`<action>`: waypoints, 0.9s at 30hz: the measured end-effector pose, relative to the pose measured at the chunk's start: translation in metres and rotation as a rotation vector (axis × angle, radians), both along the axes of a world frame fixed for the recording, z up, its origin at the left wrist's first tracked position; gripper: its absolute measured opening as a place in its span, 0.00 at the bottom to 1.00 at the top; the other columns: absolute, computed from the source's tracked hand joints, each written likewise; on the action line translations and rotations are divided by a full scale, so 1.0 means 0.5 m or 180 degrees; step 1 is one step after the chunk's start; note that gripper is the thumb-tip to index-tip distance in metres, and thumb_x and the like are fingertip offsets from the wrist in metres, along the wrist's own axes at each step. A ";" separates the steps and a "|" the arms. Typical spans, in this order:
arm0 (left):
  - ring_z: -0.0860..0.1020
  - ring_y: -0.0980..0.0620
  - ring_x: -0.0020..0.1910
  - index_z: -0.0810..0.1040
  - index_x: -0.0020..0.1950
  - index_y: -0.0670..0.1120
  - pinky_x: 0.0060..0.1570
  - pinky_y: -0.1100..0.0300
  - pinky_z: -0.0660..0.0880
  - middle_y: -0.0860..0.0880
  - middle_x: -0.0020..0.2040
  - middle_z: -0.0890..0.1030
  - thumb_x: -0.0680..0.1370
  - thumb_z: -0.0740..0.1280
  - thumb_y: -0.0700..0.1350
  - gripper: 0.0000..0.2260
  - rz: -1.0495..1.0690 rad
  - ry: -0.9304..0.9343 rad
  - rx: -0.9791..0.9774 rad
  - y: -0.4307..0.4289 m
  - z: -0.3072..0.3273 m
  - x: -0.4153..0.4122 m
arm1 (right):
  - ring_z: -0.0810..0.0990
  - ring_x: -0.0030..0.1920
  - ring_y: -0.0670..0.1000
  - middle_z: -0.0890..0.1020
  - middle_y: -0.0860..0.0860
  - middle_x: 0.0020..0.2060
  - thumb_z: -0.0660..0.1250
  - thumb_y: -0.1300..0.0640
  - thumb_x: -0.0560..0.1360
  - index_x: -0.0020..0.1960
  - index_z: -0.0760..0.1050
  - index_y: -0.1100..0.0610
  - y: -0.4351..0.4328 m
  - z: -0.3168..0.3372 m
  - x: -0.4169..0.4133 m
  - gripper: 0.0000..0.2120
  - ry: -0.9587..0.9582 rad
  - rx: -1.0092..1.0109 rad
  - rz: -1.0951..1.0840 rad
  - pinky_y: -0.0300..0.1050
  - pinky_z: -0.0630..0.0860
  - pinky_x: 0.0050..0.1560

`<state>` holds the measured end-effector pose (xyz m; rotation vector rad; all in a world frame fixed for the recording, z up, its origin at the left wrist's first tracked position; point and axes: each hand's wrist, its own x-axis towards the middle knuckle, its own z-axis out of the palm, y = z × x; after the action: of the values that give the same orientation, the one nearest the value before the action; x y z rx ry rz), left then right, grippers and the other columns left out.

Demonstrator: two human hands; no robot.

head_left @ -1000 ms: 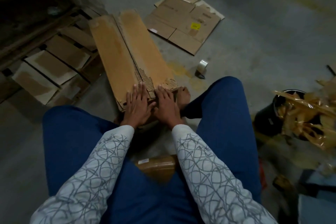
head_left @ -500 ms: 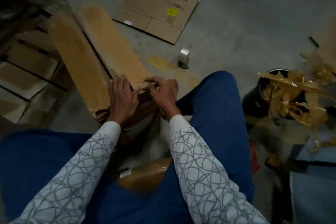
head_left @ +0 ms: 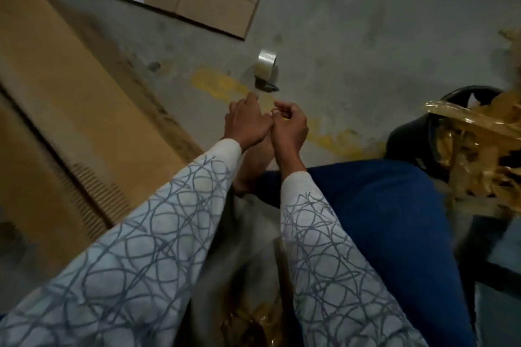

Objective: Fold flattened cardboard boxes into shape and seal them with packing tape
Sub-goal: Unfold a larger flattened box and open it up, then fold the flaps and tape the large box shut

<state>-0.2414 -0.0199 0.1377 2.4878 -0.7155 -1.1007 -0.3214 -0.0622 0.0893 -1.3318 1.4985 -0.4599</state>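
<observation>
Sealing remains: the long brown flattened cardboard box [head_left: 70, 87] lies untaped on the floor [head_left: 366, 22], beside the untouched clear packing-tape roll [head_left: 266, 65]. The left hand [head_left: 245, 122] and right hand [head_left: 289, 127] meet, fingers curled; I cannot tell whether they hold anything.

The cardboard box [head_left: 70, 93] is matt brown, corrugated along its cut edge. My tape roll [head_left: 266, 64] is glossy clear plastic; the floor [head_left: 366, 22] is rough, stained concrete.
</observation>
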 end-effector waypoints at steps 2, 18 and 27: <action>0.71 0.37 0.69 0.71 0.71 0.42 0.68 0.44 0.69 0.39 0.69 0.75 0.77 0.64 0.53 0.26 0.0894 0.0561 0.0131 -0.050 -0.065 0.026 | 0.79 0.44 0.44 0.81 0.44 0.44 0.70 0.59 0.76 0.55 0.81 0.52 -0.041 -0.066 0.045 0.09 0.0099 0.0063 -0.0040 0.44 0.78 0.52; 0.75 0.47 0.43 0.75 0.48 0.41 0.44 0.56 0.71 0.44 0.47 0.76 0.79 0.64 0.42 0.04 0.4188 0.2674 -0.0359 -0.170 -0.163 0.073 | 0.84 0.48 0.55 0.86 0.57 0.46 0.73 0.54 0.72 0.50 0.86 0.56 -0.206 -0.345 0.169 0.09 0.1103 0.0209 0.1083 0.44 0.73 0.44; 0.78 0.53 0.37 0.79 0.60 0.40 0.33 0.61 0.74 0.46 0.45 0.81 0.80 0.65 0.40 0.10 0.3309 0.2053 -0.1385 0.081 0.186 0.039 | 0.80 0.34 0.51 0.84 0.54 0.34 0.71 0.57 0.66 0.36 0.83 0.54 0.024 0.097 0.112 0.02 -0.0537 0.1241 0.0653 0.45 0.75 0.36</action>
<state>-0.2218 0.0208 0.2308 1.5669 0.4539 -1.0320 -0.2652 -0.0500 0.1380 -1.0927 1.2214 -0.1339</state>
